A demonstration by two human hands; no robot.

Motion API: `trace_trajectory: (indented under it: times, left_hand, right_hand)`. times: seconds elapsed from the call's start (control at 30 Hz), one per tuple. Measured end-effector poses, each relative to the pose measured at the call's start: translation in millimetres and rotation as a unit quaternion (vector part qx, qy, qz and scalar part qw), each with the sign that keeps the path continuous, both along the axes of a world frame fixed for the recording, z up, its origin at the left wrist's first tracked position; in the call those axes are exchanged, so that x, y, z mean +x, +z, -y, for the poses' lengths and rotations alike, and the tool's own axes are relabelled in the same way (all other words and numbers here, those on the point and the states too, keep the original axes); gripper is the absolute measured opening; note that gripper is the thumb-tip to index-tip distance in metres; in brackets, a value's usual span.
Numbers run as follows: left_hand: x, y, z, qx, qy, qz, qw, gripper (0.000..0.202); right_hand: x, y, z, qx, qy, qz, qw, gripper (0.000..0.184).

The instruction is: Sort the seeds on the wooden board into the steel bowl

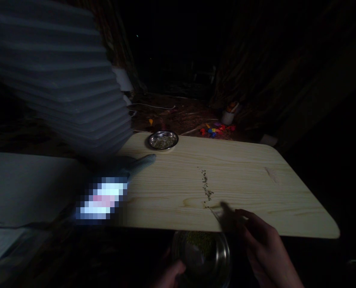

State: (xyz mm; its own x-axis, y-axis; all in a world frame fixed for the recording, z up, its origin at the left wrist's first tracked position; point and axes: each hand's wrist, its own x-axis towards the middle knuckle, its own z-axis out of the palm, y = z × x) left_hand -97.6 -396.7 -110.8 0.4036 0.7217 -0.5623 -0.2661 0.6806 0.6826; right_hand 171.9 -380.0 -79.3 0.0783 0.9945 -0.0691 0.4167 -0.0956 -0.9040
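Below the table's near edge, my left hand (172, 275) grips a round metal bowl (225, 256), its thumb at the rim. Small green grains (200, 242), perhaps mung beans, lie inside the bowl; its lower part is dark. Over the front edge of the table, my right hand (260, 238) is closed with its fingertips together. A thin pale streak shows beside the fingertips, and I cannot make out what they hold, if anything. A loose line of small dark grains (206, 186) lies on the wooden tabletop (172, 176), ahead of that hand.
A shallow metal dish (163, 141) of pale grains stands at the table's far edge. To the left are a glowing, blurred screen (102, 198) and a ridged grey panel (60, 80). Colourful small pieces (216, 131) and a pot (228, 116) lie beyond the table. Surroundings are very dark.
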Motion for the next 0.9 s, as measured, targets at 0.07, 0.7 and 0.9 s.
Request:
trace_trajectory:
  times: [0.07,0.7,0.9]
  left_hand:
    - [-0.9,1.6,0.8,0.008,-0.007,0.003,1.0,0.037]
    - [-12.4,-17.7,1.1,0.009,0.021,-0.008,1.0,0.053]
    - [-19.9,-27.1,2.9,0.01,0.053,-0.024,0.998,0.058]
  right_hand:
    - [-0.5,-2.6,0.1,0.0,0.016,-0.009,1.0,0.038]
    - [-14.7,-7.2,-27.9,0.038,0.069,0.023,0.997,0.033]
    - [-38.7,3.7,-27.1,0.036,0.138,0.064,0.988,0.038]
